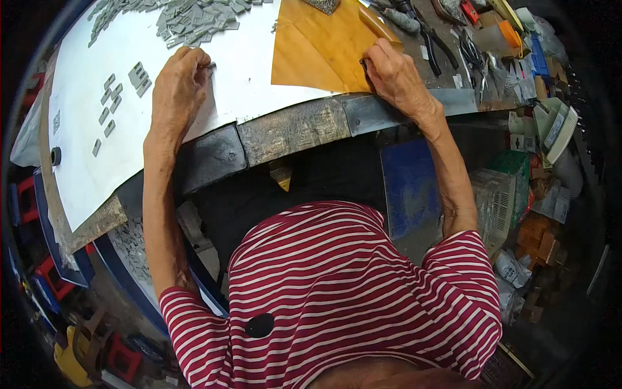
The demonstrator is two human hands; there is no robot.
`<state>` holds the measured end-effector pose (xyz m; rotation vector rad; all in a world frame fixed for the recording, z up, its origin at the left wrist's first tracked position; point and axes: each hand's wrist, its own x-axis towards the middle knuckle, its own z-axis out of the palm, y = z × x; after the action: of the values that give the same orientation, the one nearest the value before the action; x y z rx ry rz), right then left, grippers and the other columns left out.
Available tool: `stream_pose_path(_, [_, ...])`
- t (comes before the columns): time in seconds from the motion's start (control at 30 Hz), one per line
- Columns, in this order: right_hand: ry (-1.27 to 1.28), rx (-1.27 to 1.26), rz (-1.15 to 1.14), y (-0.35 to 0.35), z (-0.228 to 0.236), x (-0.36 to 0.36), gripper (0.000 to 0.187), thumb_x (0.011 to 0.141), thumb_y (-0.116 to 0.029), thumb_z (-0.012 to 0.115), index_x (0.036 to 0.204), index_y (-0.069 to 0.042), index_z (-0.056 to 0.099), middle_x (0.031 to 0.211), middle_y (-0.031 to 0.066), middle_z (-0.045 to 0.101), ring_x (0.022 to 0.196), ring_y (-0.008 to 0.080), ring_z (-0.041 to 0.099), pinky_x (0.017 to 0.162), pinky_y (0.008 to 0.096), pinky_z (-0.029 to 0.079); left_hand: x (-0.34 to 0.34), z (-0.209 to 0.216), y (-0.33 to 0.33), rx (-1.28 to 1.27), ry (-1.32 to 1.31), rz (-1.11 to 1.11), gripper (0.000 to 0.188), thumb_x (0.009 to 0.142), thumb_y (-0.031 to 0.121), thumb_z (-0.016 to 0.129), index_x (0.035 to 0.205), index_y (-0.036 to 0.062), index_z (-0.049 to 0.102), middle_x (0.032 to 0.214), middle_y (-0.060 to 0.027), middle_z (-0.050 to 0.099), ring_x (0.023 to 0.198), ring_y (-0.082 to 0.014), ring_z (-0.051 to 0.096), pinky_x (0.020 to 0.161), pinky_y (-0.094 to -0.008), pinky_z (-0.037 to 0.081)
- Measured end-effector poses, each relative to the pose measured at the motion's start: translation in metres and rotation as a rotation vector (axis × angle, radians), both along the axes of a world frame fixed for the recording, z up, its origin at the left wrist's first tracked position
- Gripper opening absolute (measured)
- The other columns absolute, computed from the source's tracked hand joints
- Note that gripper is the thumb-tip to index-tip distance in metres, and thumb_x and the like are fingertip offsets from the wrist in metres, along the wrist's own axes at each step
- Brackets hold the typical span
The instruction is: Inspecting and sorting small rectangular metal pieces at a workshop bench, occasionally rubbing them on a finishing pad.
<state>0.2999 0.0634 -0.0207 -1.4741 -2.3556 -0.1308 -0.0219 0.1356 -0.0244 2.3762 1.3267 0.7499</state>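
Note:
My left hand is over the white sheet, its fingers pinched together. A small dark bit shows at the fingertips, too little to name. Several small grey rectangular pieces lie spaced out to its left, and a short stack of them sits closer to the hand. Beyond it spreads a large heap of similar grey pieces. My right hand is at the right edge of an amber translucent sheet, fingers curled in a pinch. Something small and dark shows there, mostly hidden.
Black-handled pliers and other hand tools lie right of the amber sheet. The bench front has a worn wooden block between metal plates. A black ring sits at the far left. Boxes and clutter crowd the right side.

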Motion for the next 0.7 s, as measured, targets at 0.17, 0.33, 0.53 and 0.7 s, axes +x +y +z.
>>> stream_pose_path(0.17, [-0.036, -0.006, 0.011, 0.0, -0.001, 0.002, 0.014, 0.074, 0.005, 0.055, 0.085, 0.001, 0.049, 0.079, 0.0124, 0.049, 0.067, 0.0322, 0.055, 0.055, 0.037, 0.046, 0.001, 0.001, -0.002, 0.017, 0.014, -0.002, 0.007, 0.076, -0.002, 0.057, 0.082, 0.0004, 0.055, 0.079, -0.0092, 0.055, 0.071, -0.0233, 0.056, 0.064, -0.0332, 0.046])
stream_pose_path(0.33, [-0.008, 0.049, 0.02, 0.002, -0.003, 0.001, 0.014, 0.072, 0.005, 0.056, 0.083, 0.001, 0.049, 0.077, 0.0121, 0.049, 0.067, 0.0315, 0.055, 0.054, 0.0364, 0.046, 0.0, -0.001, -0.002, 0.046, -0.006, -0.004, 0.007, 0.076, -0.001, 0.057, 0.083, 0.0001, 0.056, 0.079, -0.0092, 0.055, 0.071, -0.0232, 0.056, 0.064, -0.0326, 0.046])
stream_pose_path(0.53, [0.034, 0.071, 0.036, 0.002, -0.002, 0.002, 0.013, 0.072, 0.005, 0.055, 0.082, 0.001, 0.048, 0.075, 0.012, 0.05, 0.066, 0.0301, 0.055, 0.054, 0.0357, 0.046, 0.005, 0.002, -0.006, 0.067, -0.064, -0.007, 0.009, 0.077, 0.0, 0.057, 0.086, -0.0006, 0.057, 0.083, -0.0098, 0.058, 0.071, -0.0221, 0.058, 0.064, -0.0312, 0.047])
stream_pose_path(0.7, [0.057, 0.075, 0.012, -0.003, 0.004, 0.004, 0.009, 0.075, 0.0, 0.053, 0.082, 0.001, 0.047, 0.077, 0.0151, 0.05, 0.067, 0.0334, 0.055, 0.058, 0.0378, 0.047, 0.01, 0.007, -0.012, 0.095, -0.182, -0.016, 0.01, 0.078, 0.002, 0.056, 0.088, -0.0011, 0.06, 0.084, -0.0097, 0.059, 0.069, -0.0204, 0.058, 0.065, -0.0296, 0.048])
